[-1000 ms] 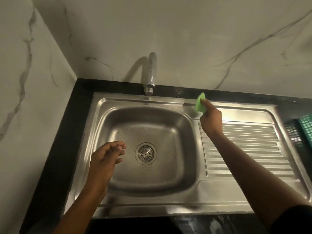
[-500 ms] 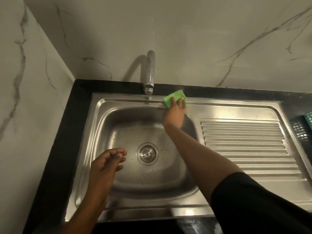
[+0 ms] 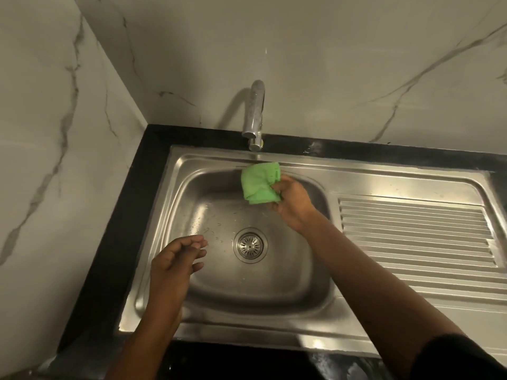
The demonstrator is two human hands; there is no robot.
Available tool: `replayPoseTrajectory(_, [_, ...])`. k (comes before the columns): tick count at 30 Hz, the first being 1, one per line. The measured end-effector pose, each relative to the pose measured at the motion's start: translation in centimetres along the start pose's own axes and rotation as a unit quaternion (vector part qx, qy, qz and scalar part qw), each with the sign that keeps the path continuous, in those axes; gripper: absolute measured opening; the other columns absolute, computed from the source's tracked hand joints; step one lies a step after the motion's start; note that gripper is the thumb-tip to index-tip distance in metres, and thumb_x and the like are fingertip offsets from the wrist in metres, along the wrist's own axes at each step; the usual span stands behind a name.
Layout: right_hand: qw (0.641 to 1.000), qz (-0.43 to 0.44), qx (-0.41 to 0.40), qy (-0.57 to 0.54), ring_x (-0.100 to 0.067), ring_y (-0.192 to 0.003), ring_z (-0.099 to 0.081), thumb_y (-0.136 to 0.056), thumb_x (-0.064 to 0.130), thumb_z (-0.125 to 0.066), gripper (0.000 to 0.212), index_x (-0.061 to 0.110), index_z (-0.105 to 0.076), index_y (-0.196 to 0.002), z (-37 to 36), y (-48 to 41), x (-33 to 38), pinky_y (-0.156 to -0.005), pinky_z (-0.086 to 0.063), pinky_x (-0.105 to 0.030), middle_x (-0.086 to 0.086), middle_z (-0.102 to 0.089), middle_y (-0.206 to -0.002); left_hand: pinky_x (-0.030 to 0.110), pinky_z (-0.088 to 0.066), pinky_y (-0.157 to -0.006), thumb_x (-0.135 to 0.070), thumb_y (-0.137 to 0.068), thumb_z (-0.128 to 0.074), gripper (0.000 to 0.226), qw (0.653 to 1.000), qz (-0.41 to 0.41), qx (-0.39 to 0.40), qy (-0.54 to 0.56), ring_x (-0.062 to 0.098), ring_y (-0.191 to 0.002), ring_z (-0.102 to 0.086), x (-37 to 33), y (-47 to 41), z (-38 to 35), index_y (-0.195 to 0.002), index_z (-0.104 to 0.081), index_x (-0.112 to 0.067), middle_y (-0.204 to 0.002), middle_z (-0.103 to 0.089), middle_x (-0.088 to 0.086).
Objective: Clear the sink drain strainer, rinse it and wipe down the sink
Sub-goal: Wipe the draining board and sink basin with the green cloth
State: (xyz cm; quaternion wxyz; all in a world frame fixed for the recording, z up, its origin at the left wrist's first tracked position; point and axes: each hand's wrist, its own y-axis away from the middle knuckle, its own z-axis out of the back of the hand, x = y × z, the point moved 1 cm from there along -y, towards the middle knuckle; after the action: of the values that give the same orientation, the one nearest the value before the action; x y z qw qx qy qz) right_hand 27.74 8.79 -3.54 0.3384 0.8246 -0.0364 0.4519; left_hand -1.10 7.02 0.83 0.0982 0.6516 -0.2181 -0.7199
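Marble-walled stainless steel sink (image 3: 192,160): round metal drain strainer (image 3: 249,244) seated, apparently clean; right hand (image 3: 292,205) grips crumpled green cloth (image 3: 259,186) under chrome tap (image 3: 255,116), wiping probably unfinished; left hand (image 3: 171,267) relaxed, empty.

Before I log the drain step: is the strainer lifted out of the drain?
No, the strainer sits seated in the drain hole at the bottom of the sink.

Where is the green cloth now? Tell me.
Head view: the green cloth is gripped by the right hand at the far edge of the sink, just below the tap.
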Motion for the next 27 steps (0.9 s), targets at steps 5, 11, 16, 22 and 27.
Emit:
replayPoseTrajectory(5, [0.988, -0.105, 0.055, -0.096, -0.034, -0.116, -0.067, -0.094, 0.015, -0.053, 0.039, 0.01, -0.061, -0.132, 2.9, 1.4, -2.8, -0.103, -0.049, -0.049, -0.015, -0.071, -0.125, 0.043, -0.059, -0.089, -0.006, -0.098, -0.064, 0.018, 0.999, 0.004, -0.037, 0.005, 0.031, -0.106, -0.075, 0.3, 0.9, 0.5, -0.108, -0.078, -0.011, -0.108, -0.08, 0.009])
replayPoseTrajectory(11, [0.997, -0.011, -0.061, 0.055, -0.03, -0.096, -0.071, -0.095, 0.013, -0.071, 0.021, 0.004, -0.07, -0.114, -0.2, -0.2, -7.0, -0.093, -0.058, -0.052, -0.021, -0.074, -0.11, 0.043, -0.058, -0.092, -0.007, -0.098, -0.064, 0.018, 0.998, 0.017, -0.061, 0.012, 0.031, -0.104, -0.075, 1.2, 1.8, 2.5, -0.106, -0.078, -0.015, -0.107, -0.08, 0.011])
replayPoseTrajectory(16, [0.971, 0.029, -0.084, 0.223, -0.02, -0.094, -0.06, -0.099, 0.009, -0.06, 0.032, 0.007, -0.053, -0.131, -6.3, -2.2, -10.0, -0.069, -0.052, -0.026, -0.005, -0.064, -0.104, 0.04, -0.058, -0.091, -0.007, -0.1, -0.062, 0.018, 0.998, 0.024, -0.054, -0.005, 0.025, -0.102, -0.077, 1.1, 1.3, 4.8, -0.107, -0.077, -0.015, -0.106, -0.081, 0.005])
replayPoseTrajectory(22, [0.947, 0.004, -0.037, 0.318, -0.024, -0.094, -0.06, -0.106, 0.017, -0.043, 0.051, 0.028, -0.039, -0.156, -15.4, -5.8, -12.7, -0.078, -0.051, -0.035, -0.013, -0.065, -0.129, 0.039, -0.058, -0.091, -0.01, -0.102, -0.06, 0.02, 0.998, 0.019, -0.05, -0.031, 0.02, -0.103, -0.076, 0.9, -0.4, 6.7, -0.106, -0.077, -0.019, -0.109, -0.08, 0.002])
replayPoseTrajectory(27, [0.88, 0.046, 0.014, 0.472, -0.031, -0.094, -0.068, -0.103, 0.012, -0.048, 0.045, 0.009, -0.04, -0.147, -18.6, -0.9, -15.2, -0.071, -0.052, -0.035, -0.017, -0.069, -0.108, 0.041, -0.058, -0.094, -0.009, -0.101, -0.06, 0.02, 0.998, 0.016, -0.046, -0.035, 0.024, -0.105, -0.076, 1.1, -1.5, 7.6, -0.108, -0.077, -0.017, -0.108, -0.08, 0.005])
